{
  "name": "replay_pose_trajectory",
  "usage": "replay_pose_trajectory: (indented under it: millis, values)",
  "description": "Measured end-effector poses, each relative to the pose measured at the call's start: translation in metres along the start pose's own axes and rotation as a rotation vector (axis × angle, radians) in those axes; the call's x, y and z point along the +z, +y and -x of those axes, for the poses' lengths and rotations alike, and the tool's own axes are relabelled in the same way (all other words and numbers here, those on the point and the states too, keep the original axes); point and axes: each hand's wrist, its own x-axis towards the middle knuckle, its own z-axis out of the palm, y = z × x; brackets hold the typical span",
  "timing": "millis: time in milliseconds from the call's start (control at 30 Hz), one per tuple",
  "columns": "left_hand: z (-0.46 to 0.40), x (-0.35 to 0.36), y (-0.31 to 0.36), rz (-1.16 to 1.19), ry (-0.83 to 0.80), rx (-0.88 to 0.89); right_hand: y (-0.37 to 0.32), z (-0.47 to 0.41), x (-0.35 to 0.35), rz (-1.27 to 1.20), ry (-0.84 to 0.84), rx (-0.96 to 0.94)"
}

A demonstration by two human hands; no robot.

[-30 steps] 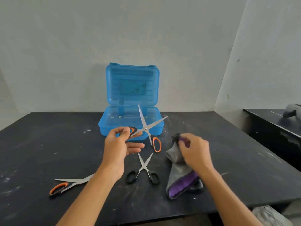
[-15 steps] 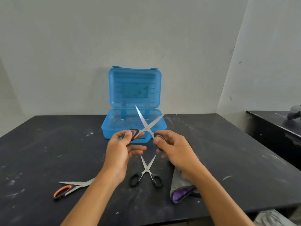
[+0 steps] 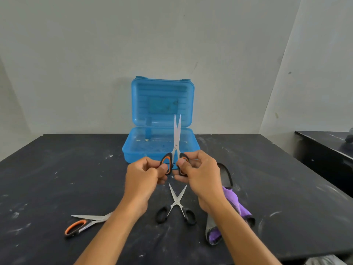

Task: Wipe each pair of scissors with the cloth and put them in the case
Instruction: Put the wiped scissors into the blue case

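1. Both hands up at centre frame, sharing one pair of orange-handled scissors [image 3: 176, 144], blades nearly closed and pointing straight up in front of the case.
2. Left hand [image 3: 142, 175] curled around the left handle loop, thumb pressed at its rim.
3. Right hand [image 3: 199, 174] pinching the right handle loop, fingers wrapped over it.
4. Blue case [image 3: 133, 150] standing open at upper centre, lid upright against the wall; tray showing only specks and scuffs, no scissors inside as far as can be made out.
5. Cloth [image 3: 232, 199], grey and purple, lying crumpled at lower right, partly behind the right forearm, touched by neither hand.
6. Black-handled scissors [image 3: 176, 205] lying spread open at lower centre, just below the hands.
7. Another orange-handled pair [image 3: 84, 224] resting at lower left on the dark table [image 3: 57, 169].
8. Judging progress: nothing cased yet; all three pairs left to put away, and whether the held pair is wiped cannot be told.
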Motion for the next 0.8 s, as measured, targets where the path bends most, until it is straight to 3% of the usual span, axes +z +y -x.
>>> replay_pose_trajectory:
  millis: [233, 333, 467, 600, 700, 800]
  values:
    - [0.000, 0.006, -0.007, 0.078, -0.008, 0.009, 0.005, -0.003, 0.006, 0.011, -0.004, -0.013]
    - [-0.004, 0.004, -0.007, 0.079, -0.006, 0.040, 0.002, -0.012, 0.004, 0.197, 0.004, -0.055]
    - [-0.012, 0.004, -0.007, -0.076, -0.040, 0.163, -0.004, -0.020, 0.008, 0.451, -0.023, -0.102]
    - [-0.020, 0.002, -0.006, -0.111, -0.074, 0.240, -0.012, -0.029, 0.016, 0.465, -0.066, -0.113]
    - [-0.028, -0.006, -0.005, -0.099, -0.128, 0.235, -0.015, -0.046, 0.021, 0.536, -0.076, -0.174]
    - [-0.042, -0.021, -0.005, -0.280, -0.133, 0.205, -0.020, -0.073, 0.018, 0.690, -0.092, -0.255]
